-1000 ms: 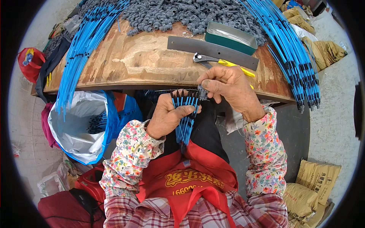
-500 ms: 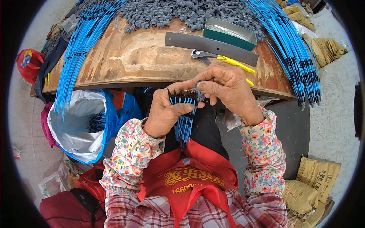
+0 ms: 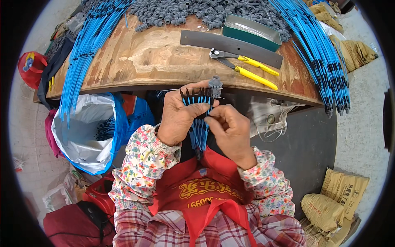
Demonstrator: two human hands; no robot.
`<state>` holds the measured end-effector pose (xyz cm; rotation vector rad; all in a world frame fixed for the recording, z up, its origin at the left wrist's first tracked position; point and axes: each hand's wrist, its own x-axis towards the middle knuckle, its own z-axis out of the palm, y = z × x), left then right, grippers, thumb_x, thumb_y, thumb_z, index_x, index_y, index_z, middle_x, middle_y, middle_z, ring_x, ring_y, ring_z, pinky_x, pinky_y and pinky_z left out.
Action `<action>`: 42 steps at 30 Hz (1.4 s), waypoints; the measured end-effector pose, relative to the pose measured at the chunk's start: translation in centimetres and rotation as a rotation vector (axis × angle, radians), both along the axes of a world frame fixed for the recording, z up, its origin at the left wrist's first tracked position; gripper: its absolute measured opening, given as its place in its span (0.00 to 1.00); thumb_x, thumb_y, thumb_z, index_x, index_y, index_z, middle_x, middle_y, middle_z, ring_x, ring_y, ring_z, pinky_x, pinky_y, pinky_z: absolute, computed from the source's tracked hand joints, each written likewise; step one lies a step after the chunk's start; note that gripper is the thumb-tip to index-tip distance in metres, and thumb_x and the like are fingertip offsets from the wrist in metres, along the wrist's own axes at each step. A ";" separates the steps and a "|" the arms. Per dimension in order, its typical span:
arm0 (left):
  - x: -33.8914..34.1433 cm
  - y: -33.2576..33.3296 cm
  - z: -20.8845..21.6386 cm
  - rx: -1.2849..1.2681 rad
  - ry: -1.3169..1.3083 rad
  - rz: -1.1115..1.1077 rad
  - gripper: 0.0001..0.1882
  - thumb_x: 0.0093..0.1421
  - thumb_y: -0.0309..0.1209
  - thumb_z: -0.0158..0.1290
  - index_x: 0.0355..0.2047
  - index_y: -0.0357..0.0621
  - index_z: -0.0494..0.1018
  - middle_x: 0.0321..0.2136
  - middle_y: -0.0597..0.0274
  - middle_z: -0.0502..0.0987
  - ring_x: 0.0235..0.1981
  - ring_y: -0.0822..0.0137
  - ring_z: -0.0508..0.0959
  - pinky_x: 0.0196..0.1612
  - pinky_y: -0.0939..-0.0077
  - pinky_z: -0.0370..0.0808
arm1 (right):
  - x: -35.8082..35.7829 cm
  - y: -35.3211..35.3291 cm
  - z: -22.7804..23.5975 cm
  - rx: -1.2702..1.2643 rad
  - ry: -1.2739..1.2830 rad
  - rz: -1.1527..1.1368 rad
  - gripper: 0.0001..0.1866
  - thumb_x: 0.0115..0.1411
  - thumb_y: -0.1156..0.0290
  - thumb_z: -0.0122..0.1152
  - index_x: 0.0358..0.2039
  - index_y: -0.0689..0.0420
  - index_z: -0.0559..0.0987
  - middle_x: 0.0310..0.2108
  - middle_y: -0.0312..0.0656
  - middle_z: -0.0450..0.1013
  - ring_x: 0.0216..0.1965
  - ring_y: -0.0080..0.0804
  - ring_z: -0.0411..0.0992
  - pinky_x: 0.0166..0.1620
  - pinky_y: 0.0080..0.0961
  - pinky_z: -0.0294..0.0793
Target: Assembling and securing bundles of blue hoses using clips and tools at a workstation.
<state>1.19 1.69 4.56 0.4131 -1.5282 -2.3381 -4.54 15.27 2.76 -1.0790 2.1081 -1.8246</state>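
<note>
My left hand point(image 3: 177, 115) is closed around a fanned bundle of thin blue rods point(image 3: 199, 133), its thumb pressed across them. Their black tips point(image 3: 196, 94) stand up in a row above the thumb, and the lower ends converge over my lap. A thin metal wire runs crosswise by the tips. Upright at the right end of that row is a ribbed grey plastic fitting point(image 3: 215, 84). Just below it, my right hand point(image 3: 231, 133) pinches with thumb and forefinger beside the rightmost rods; what lies between those fingertips is hidden.
Across the wooden table point(image 3: 148, 61) lie yellow-handled pliers point(image 3: 251, 74), a flat grey metal strip point(image 3: 197, 40), a green tray point(image 3: 247, 43) and a heap of grey fittings point(image 3: 173, 12). Blue rods overhang both sides. An open blue-and-white bag point(image 3: 78, 144) stands at lower left.
My right hand has left the grey fitting and come down and left to the rods, uncovering the fitting and the pliers. My left hand keeps its hold on the bundle.
</note>
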 end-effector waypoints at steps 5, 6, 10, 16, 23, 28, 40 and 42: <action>-0.2 0.4 0.2 -0.029 -0.041 0.065 0.24 0.48 0.11 0.50 0.49 0.29 0.69 0.41 0.51 0.77 0.38 0.66 0.79 0.43 0.74 0.77 | 0.2 -1.1 -0.4 0.049 0.183 -0.108 0.07 0.52 0.83 0.60 0.27 0.62 0.70 0.18 0.38 0.67 0.18 0.17 0.65 0.21 0.17 0.64; -0.1 0.3 0.1 -0.029 -0.041 0.067 0.24 0.48 0.11 0.50 0.49 0.29 0.69 0.41 0.51 0.77 0.38 0.66 0.79 0.43 0.74 0.77 | 0.2 -1.3 -0.2 0.052 0.195 -0.110 0.08 0.51 0.83 0.60 0.26 0.62 0.69 0.18 0.38 0.67 0.17 0.18 0.65 0.21 0.18 0.64; 0.0 0.0 -0.2 -0.068 0.002 0.066 0.24 0.49 0.11 0.50 0.49 0.29 0.69 0.41 0.52 0.77 0.38 0.67 0.79 0.43 0.75 0.77 | 0.2 -1.6 -0.1 0.050 0.231 -0.112 0.09 0.51 0.84 0.60 0.24 0.62 0.67 0.17 0.40 0.65 0.16 0.19 0.64 0.20 0.19 0.64; 0.0 0.0 -0.3 -0.018 0.021 0.050 0.24 0.49 0.11 0.50 0.49 0.29 0.69 0.40 0.52 0.77 0.37 0.67 0.79 0.43 0.75 0.77 | 0.3 -1.6 -0.5 0.020 0.212 -0.100 0.10 0.50 0.84 0.60 0.24 0.61 0.66 0.17 0.38 0.64 0.15 0.20 0.63 0.19 0.19 0.62; 0.1 0.0 -0.2 0.004 0.012 0.065 0.24 0.49 0.11 0.51 0.49 0.29 0.68 0.40 0.52 0.77 0.37 0.66 0.79 0.42 0.74 0.78 | 0.3 -1.7 -0.4 0.014 0.225 -0.103 0.10 0.51 0.84 0.60 0.24 0.61 0.67 0.16 0.38 0.64 0.15 0.20 0.63 0.19 0.18 0.62; 0.1 0.2 -0.3 -0.043 0.023 0.079 0.24 0.49 0.12 0.52 0.49 0.30 0.68 0.40 0.52 0.77 0.37 0.65 0.79 0.41 0.73 0.78 | 0.3 -1.4 -0.2 0.017 0.225 -0.084 0.09 0.51 0.83 0.61 0.25 0.62 0.68 0.17 0.37 0.64 0.17 0.17 0.63 0.20 0.17 0.62; 0.1 1.2 0.1 -0.212 0.058 0.084 0.22 0.49 0.12 0.51 0.47 0.31 0.71 0.37 0.58 0.78 0.36 0.73 0.77 0.41 0.81 0.75 | -3.1 -0.5 4.0 0.028 -0.041 -0.051 0.16 0.51 0.81 0.64 0.41 0.66 0.74 0.31 0.36 0.70 0.28 0.16 0.67 0.29 0.12 0.68; 0.1 1.4 0.3 -0.240 0.065 0.095 0.22 0.48 0.12 0.50 0.46 0.30 0.72 0.37 0.59 0.78 0.35 0.75 0.77 0.40 0.83 0.74 | -3.6 -0.6 3.9 0.033 0.023 -0.018 0.17 0.51 0.81 0.64 0.43 0.66 0.74 0.32 0.36 0.71 0.29 0.16 0.68 0.30 0.12 0.68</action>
